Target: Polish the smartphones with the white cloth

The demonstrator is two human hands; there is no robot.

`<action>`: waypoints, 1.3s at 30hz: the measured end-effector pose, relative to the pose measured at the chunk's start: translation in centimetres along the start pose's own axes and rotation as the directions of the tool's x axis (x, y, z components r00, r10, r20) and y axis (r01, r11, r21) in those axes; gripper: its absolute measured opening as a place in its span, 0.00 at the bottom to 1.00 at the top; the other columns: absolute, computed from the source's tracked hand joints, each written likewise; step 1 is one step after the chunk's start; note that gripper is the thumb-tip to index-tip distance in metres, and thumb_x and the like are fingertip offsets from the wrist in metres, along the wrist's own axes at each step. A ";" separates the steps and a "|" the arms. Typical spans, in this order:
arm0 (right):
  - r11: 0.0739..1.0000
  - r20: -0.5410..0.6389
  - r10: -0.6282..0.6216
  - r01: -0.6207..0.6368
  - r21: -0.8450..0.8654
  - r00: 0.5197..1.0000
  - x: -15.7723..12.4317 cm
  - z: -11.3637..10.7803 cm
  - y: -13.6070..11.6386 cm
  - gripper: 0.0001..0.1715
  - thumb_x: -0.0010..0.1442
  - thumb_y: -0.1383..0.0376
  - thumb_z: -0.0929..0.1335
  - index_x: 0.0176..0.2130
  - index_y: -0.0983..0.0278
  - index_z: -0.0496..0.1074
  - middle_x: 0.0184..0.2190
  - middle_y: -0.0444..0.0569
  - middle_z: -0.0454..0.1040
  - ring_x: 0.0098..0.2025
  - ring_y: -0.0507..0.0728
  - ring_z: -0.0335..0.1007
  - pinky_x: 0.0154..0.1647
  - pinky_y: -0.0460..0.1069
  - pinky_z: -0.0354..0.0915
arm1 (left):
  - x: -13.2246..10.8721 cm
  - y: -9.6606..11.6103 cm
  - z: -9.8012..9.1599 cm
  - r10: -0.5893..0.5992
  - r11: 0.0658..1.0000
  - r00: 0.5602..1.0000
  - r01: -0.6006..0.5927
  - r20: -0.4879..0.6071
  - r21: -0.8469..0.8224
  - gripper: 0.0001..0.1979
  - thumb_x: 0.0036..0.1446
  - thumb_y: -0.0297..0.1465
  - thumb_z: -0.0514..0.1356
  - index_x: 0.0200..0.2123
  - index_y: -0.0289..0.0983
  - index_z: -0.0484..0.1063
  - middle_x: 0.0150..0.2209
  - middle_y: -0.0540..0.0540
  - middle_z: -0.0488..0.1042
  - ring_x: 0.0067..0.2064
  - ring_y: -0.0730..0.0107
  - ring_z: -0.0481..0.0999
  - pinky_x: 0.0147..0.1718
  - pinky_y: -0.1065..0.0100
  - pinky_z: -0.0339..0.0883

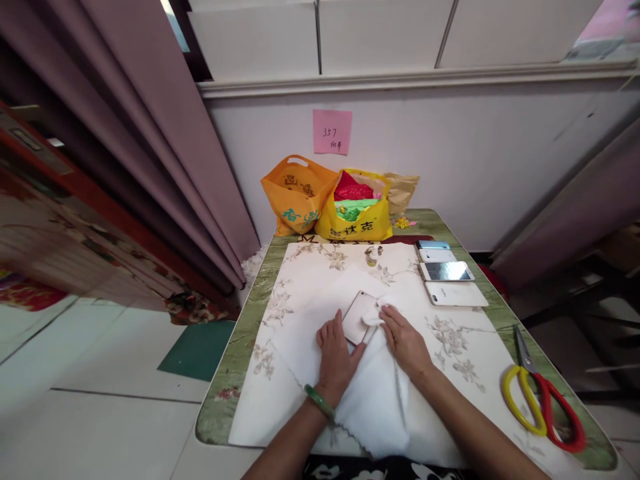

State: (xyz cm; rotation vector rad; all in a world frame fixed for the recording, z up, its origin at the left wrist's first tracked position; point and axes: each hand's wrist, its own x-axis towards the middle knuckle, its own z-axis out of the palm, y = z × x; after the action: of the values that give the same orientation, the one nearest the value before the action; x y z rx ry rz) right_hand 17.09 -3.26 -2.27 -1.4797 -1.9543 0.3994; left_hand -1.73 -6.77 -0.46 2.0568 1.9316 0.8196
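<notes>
A pale smartphone [356,320] lies tilted, back side up, on a white cloth [385,407] spread over the table. My left hand [336,350], with a green bangle at its wrist, grips the phone's left and lower edges between fingers and thumb. Pinched in my right hand [406,340] is a bunched corner of the cloth, pressed on the phone's right part. Part of the phone is hidden under that bunch. A small bottle [373,255] stands beyond the phone.
Several phones [456,293] lie in a column at the right. Scissors [533,393] with yellow and red handles rest near the right edge. At the back stand an orange bag [295,200] and a yellow bag [357,223] filled with coloured cloth, before a wall with a pink note [332,131].
</notes>
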 end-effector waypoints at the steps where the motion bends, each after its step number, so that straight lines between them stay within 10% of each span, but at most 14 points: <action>1: 0.997 -0.020 0.049 -0.047 0.057 0.999 0.0 -0.7 0.1 0.23 0.66 0.55 0.59 0.52 0.61 0.73 0.57 0.50 0.69 0.59 0.59 0.63 0.62 0.58 0.59 | 0.1 0.5 0.2 0.004 1.000 1.000 -0.004 0.007 -0.006 0.41 0.54 0.39 0.60 0.64 0.31 0.46 0.55 0.35 0.63 0.55 0.53 0.61 0.56 0.52 0.50; 4: 0.913 -0.118 0.299 -0.248 0.324 0.947 -0.1 -2.9 0.4 0.24 0.63 0.52 0.61 0.49 0.63 0.73 0.52 0.52 0.73 0.54 0.60 0.68 0.58 0.57 0.61 | 0.5 1.3 0.4 -0.040 0.999 0.999 0.040 0.018 -0.012 0.42 0.51 0.36 0.62 0.64 0.32 0.47 0.53 0.36 0.65 0.54 0.53 0.62 0.56 0.51 0.50; 8: 0.542 -0.116 0.727 -0.461 0.703 0.677 -0.5 -4.9 1.0 0.22 0.56 0.51 0.65 0.39 0.65 0.73 0.34 0.47 0.77 0.38 0.57 0.72 0.41 0.50 0.69 | 1.5 0.7 -0.6 -0.096 0.994 0.993 0.093 0.072 0.053 0.37 0.48 0.31 0.61 0.62 0.35 0.52 0.51 0.38 0.66 0.55 0.52 0.62 0.56 0.51 0.49; 14: 0.150 0.075 0.859 -0.390 0.909 0.506 -1.4 -6.1 2.0 0.25 0.56 0.45 0.63 0.38 0.63 0.70 0.26 0.43 0.75 0.28 0.55 0.72 0.29 0.48 0.69 | 3.8 0.9 -1.0 -0.036 0.987 0.987 0.011 0.156 0.159 0.33 0.50 0.38 0.61 0.58 0.37 0.58 0.56 0.37 0.60 0.58 0.50 0.58 0.55 0.52 0.49; 23: 0.215 0.162 0.837 -0.588 0.780 0.522 -2.9 -7.6 3.0 0.32 0.40 0.51 0.77 0.39 0.68 0.73 0.24 0.49 0.78 0.22 0.58 0.72 0.20 0.49 0.66 | 7.6 2.9 -1.2 -0.180 0.967 0.941 0.115 0.286 0.229 0.30 0.36 0.41 0.69 0.43 0.36 0.66 0.45 0.39 0.68 0.49 0.51 0.67 0.47 0.57 0.59; 28: 0.229 0.128 0.837 -0.553 0.801 0.533 -3.2 -8.0 3.5 0.27 0.42 0.52 0.76 0.36 0.67 0.72 0.22 0.46 0.76 0.22 0.57 0.72 0.20 0.48 0.66 | 8.3 1.9 -1.9 -0.197 0.942 0.885 0.290 0.423 -0.168 0.13 0.44 0.35 0.64 0.31 0.38 0.66 0.33 0.48 0.70 0.37 0.62 0.72 0.36 0.63 0.63; 30: 0.148 0.170 0.841 -0.521 0.841 0.514 -2.8 -8.3 3.2 0.26 0.42 0.53 0.77 0.36 0.65 0.70 0.23 0.46 0.77 0.24 0.57 0.74 0.23 0.48 0.68 | 8.1 1.7 -1.9 -0.176 0.769 0.825 0.456 0.537 -0.449 0.12 0.44 0.33 0.63 0.33 0.37 0.67 0.33 0.48 0.72 0.35 0.64 0.73 0.34 0.63 0.65; 33: 0.040 0.241 0.823 -0.476 0.879 0.514 -1.9 -8.7 2.2 0.25 0.42 0.56 0.77 0.37 0.64 0.70 0.25 0.46 0.78 0.26 0.58 0.75 0.25 0.50 0.70 | 7.3 1.7 -1.8 -0.041 0.239 0.738 0.662 0.673 -0.711 0.20 0.47 0.31 0.63 0.45 0.36 0.68 0.47 0.40 0.73 0.44 0.57 0.75 0.39 0.58 0.69; 36: 0.021 0.251 0.812 -0.456 0.890 0.527 -0.9 -8.8 0.4 0.25 0.44 0.56 0.76 0.40 0.64 0.71 0.27 0.46 0.79 0.27 0.59 0.76 0.27 0.50 0.71 | 6.4 1.7 -1.3 0.151 -0.192 0.719 0.694 0.678 -0.694 0.24 0.51 0.28 0.61 0.53 0.36 0.66 0.58 0.37 0.66 0.55 0.52 0.70 0.47 0.54 0.68; 39: 0.073 0.215 0.784 -0.430 0.900 0.582 -0.2 -8.3 -1.8 0.25 0.47 0.54 0.74 0.42 0.64 0.72 0.27 0.44 0.78 0.27 0.58 0.75 0.27 0.50 0.71 | 5.9 1.5 -0.3 0.202 -0.432 0.712 0.681 0.672 -0.592 0.25 0.56 0.38 0.59 0.56 0.36 0.64 0.59 0.37 0.66 0.54 0.52 0.71 0.44 0.57 0.69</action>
State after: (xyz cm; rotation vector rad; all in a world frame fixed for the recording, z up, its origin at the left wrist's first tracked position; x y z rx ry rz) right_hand 21.17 -5.14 4.89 -1.3336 -0.3637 1.2755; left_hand -0.69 -1.27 2.01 0.2966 0.4833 0.9146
